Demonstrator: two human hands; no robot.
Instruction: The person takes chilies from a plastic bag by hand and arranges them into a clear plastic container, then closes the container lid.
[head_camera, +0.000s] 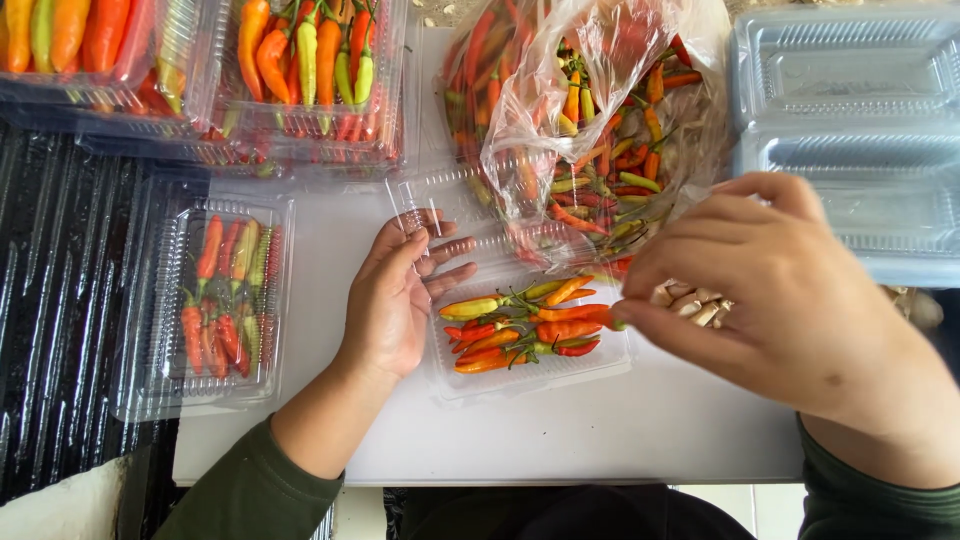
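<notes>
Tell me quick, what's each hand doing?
Left hand: open, resting on the tray edge, holding nothing.
Right hand: fingertips pinched on a chili in the tray.

Red, orange and green chillies (525, 330) fill a clear tray (530, 385) on a white table (560, 440).

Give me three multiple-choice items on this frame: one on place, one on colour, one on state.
1. Where is the left hand?
A. on the open tray's left edge
B. inside the bag
C. on the empty trays

2. The chillies in the open tray are:
A. all purple
B. red, orange and yellow-green
C. white

3. The filled clamshell at far left is:
A. open
B. closed
C. crushed flat

Key: 1 A, the palm rests beside the tray; 2 B, mixed colours show; 3 B, its clear lid covers the chillies.
</notes>
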